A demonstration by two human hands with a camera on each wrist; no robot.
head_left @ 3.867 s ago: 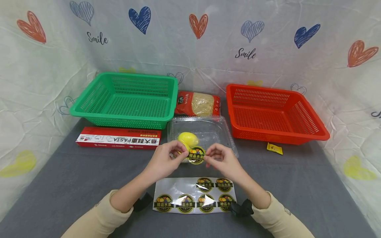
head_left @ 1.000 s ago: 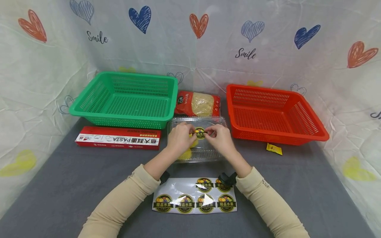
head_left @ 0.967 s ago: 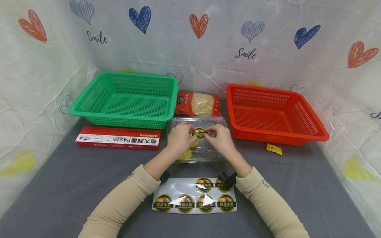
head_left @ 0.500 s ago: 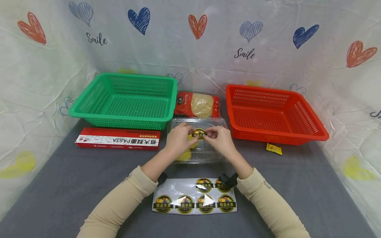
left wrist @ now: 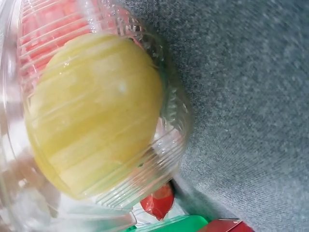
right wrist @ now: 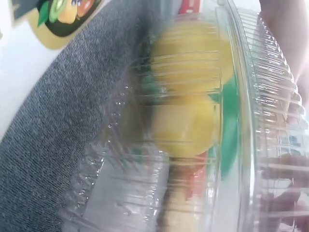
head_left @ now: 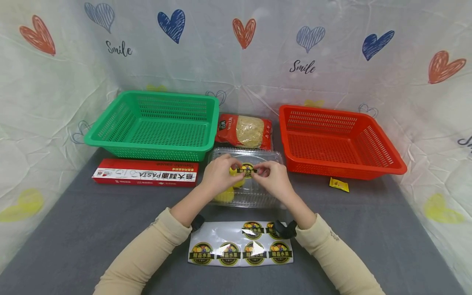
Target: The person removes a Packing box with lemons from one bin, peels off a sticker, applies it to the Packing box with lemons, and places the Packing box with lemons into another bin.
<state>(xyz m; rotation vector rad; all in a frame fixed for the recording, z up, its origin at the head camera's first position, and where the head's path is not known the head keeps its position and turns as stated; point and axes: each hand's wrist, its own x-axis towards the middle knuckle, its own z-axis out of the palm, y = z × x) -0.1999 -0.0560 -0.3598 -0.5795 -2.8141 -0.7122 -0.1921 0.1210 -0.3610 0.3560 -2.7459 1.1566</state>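
Note:
A clear plastic clamshell box (head_left: 254,198) sits mid-table with its lid down and yellow lemons (head_left: 225,195) inside on the left. Over the lid is a round black-and-gold fruit label sticker (head_left: 246,171). My left hand (head_left: 220,174) pinches its left edge between thumb and finger, and my right hand (head_left: 274,179) pinches the right edge. The left wrist view has one lemon (left wrist: 94,116) close behind the ribbed box wall. Two lemons (right wrist: 188,60) show through the plastic in the right wrist view, where fingers are blurred beyond the lid.
Nearer me lies a white sheet (head_left: 221,235) bearing several more stickers. A green basket (head_left: 151,152) stands back left, a red basket (head_left: 343,170) back right. A red pasta box (head_left: 145,174), a red food bag (head_left: 250,132) and a small yellow packet (head_left: 339,184) surround the workspace.
Since the oldest frame, both hands have carried the sticker from in front of the box onto its lid. Over the last second, hands, sticker and box have shifted slightly toward me.

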